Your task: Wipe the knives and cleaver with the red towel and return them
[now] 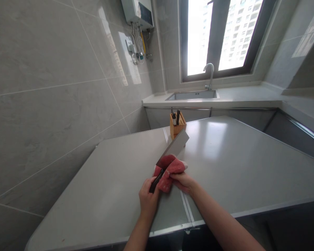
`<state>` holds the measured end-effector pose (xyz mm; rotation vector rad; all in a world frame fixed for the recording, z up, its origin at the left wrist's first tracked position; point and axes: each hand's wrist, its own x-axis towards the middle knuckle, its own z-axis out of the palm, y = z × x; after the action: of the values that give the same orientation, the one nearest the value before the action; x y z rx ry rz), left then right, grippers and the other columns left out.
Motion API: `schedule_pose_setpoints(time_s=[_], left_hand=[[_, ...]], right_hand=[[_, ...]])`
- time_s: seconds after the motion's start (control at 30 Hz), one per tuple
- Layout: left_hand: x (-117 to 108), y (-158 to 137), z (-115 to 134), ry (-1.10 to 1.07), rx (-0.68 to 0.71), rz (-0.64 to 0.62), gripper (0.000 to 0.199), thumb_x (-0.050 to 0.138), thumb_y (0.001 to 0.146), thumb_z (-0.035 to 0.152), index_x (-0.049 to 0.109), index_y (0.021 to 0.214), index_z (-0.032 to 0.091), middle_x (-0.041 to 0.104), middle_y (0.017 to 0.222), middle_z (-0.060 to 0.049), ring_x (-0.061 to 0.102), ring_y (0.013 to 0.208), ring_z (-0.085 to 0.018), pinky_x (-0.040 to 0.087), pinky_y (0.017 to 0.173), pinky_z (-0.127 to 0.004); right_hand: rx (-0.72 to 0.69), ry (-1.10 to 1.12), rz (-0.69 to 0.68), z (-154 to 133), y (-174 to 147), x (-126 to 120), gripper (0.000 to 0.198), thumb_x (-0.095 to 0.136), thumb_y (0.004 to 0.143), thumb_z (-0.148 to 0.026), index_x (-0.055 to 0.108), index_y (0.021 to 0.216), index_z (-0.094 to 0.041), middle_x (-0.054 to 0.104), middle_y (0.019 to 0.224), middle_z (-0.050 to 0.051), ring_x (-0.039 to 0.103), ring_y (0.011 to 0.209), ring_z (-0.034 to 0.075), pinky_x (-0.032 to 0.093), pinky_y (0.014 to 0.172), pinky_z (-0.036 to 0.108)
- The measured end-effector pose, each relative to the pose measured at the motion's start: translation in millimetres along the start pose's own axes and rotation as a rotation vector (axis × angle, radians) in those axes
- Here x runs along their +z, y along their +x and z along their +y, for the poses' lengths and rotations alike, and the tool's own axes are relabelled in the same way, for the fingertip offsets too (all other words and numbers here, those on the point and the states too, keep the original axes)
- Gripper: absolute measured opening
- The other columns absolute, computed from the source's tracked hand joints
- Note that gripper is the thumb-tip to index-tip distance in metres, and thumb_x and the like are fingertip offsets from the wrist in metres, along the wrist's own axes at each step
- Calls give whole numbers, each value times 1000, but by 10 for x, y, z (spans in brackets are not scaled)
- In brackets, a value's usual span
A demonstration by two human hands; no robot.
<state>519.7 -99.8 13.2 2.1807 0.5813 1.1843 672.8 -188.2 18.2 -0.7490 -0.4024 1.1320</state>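
Observation:
My left hand (148, 192) is closed around the black handle of a cleaver (176, 145), whose broad grey blade points away and to the right over the table. In my right hand (182, 182) is a red cloth (170, 170), gripped between thumb and fingers. The cloth is bunched over the lower part of the blade and beside the handle, hiding where they meet. Just beyond the blade's tip stands a wooden knife block (176, 129) with dark-handled tools in its slots.
The pale table (115, 181) has a metal seam (187, 205) running through it. Behind it, a counter holds a sink (193, 94) with a curved faucet (211, 75) under the window. A tiled wall (68, 115) lies left, with a water heater (140, 14) mounted high.

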Motion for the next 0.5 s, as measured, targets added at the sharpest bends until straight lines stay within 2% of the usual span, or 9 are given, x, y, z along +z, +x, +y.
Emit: schedule_pose_setpoints(time_s=[0.3,0.5], left_hand=[[-10,2,21,-7,-31,9,17,61,82,31,66,94,20,70,92,-6,65,86,-21,52,79,-33],[-2,-13,-24,-3,-49,6,18,59,83,31,66,95,20,69,92,-6,65,86,-21,51,79,-34]], right_hand=[[-31,26,-38,-12,33,17,48,79,64,-17,62,109,-15,70,108,11,63,106,26,41,103,45],[10,0,-74,-9,-2,36,42,78,66,-19,65,106,-14,70,108,12,63,106,27,44,101,44]])
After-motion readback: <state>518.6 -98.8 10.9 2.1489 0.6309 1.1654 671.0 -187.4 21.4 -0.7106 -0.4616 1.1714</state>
